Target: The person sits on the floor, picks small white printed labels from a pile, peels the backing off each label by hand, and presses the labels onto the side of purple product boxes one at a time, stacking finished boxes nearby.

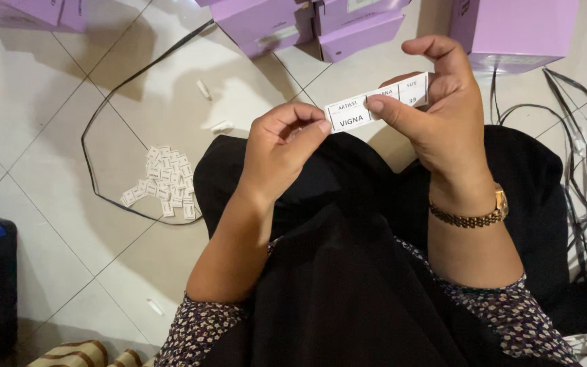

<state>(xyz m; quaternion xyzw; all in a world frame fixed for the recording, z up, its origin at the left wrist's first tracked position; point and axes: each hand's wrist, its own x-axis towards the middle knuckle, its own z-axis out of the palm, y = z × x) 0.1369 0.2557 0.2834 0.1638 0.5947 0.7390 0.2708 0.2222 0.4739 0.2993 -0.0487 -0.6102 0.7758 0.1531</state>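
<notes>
floral sleeves [202, 326], gold wristwatch [473, 216], black garment [348, 285]

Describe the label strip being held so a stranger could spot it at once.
Look above the black-clothed lap. The left hand and right hand pinch a white label strip between them. Unlike the small labels on the floor, it is long and lifted.

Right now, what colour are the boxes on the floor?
Light purple boxes, shown best in the head view.
</notes>
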